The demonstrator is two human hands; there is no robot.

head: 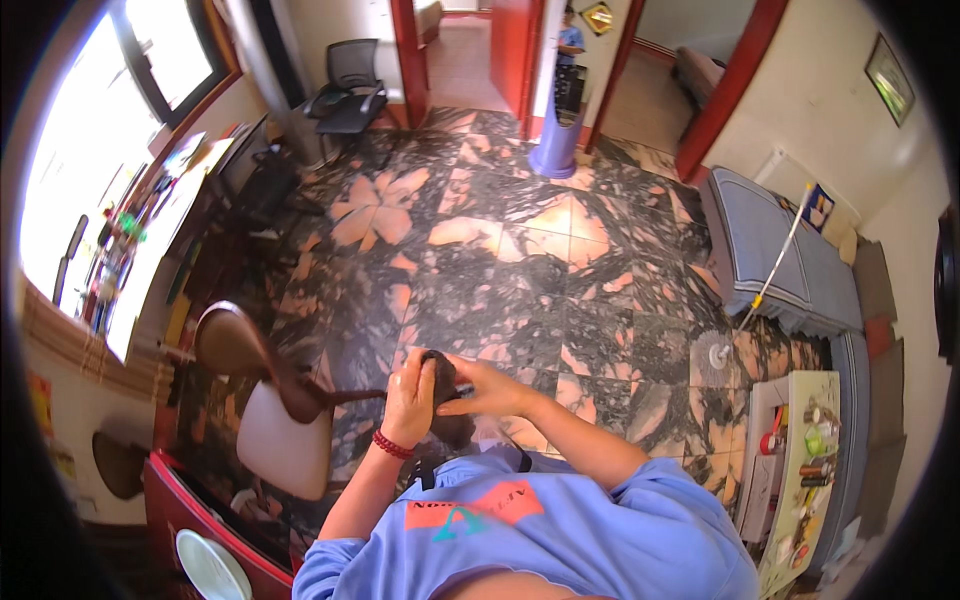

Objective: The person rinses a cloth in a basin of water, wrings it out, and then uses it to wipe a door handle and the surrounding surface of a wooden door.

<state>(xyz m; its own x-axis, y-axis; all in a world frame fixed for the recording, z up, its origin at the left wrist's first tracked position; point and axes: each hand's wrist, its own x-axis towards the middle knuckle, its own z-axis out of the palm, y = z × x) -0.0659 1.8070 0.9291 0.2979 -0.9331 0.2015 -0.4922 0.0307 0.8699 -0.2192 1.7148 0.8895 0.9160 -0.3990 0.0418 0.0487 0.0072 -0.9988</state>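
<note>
A dark brown bundle that looks like soft fabric (445,381) is held up between both hands in front of the chest. My left hand (408,397), with red beads around the wrist, grips it from the left with curled fingers. On the other side, the fingers and thumb of my right hand (487,388) close on its right edge. A small dark end shows near the right fingertips, too small to identify. More dark brown material (454,429) hangs below the hands. Part of the bundle is covered by the fingers.
A chair with a pale seat (286,439) stands close on the left, near a red table (217,517) bearing a pale basin (213,564). To the right are a cluttered low table (784,517), a blue sofa (780,251) and a long-handled mop (780,259). Marbled tiles (510,300) cover the floor.
</note>
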